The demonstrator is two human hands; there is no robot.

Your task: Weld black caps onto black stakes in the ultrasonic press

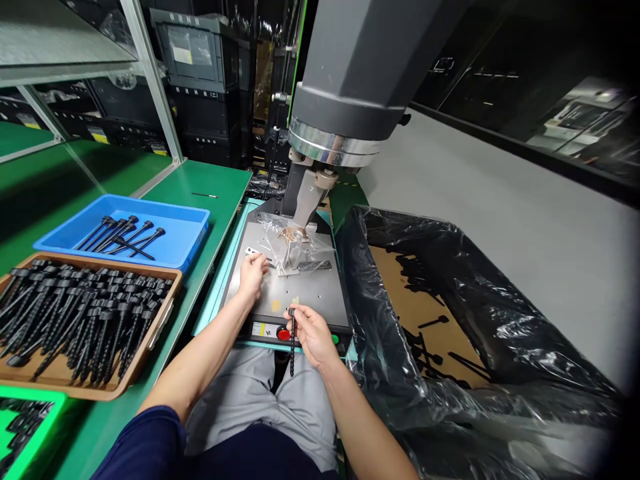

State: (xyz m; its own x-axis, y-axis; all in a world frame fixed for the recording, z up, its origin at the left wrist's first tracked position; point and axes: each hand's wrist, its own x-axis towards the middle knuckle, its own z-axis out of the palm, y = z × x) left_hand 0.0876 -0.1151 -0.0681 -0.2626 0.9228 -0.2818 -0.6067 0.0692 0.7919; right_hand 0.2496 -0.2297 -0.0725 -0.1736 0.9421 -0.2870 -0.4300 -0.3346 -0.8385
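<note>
My right hand (311,333) is closed in a pinch on a black ribbed rod with a round head (293,347). The rod hangs head up, in front of the machine's front panel. At the left of the metal work plate (260,293), my left hand (253,275) has its fingers bent together beside a slotted metal strip (255,252). Whatever lies between those fingertips is too small to make out. Just beyond is a metal fixture (294,253) with clear plastic film around it, below the machine's pointed tool (307,197).
To the left, a brown tray (176,283) is heaped with similar black rods, and a blue tray (187,243) carries several more. A green bin (50,400) sits nearer. On the right stands a box lined with black plastic (385,340). Red (283,333) and green buttons (335,339) are on the front panel.
</note>
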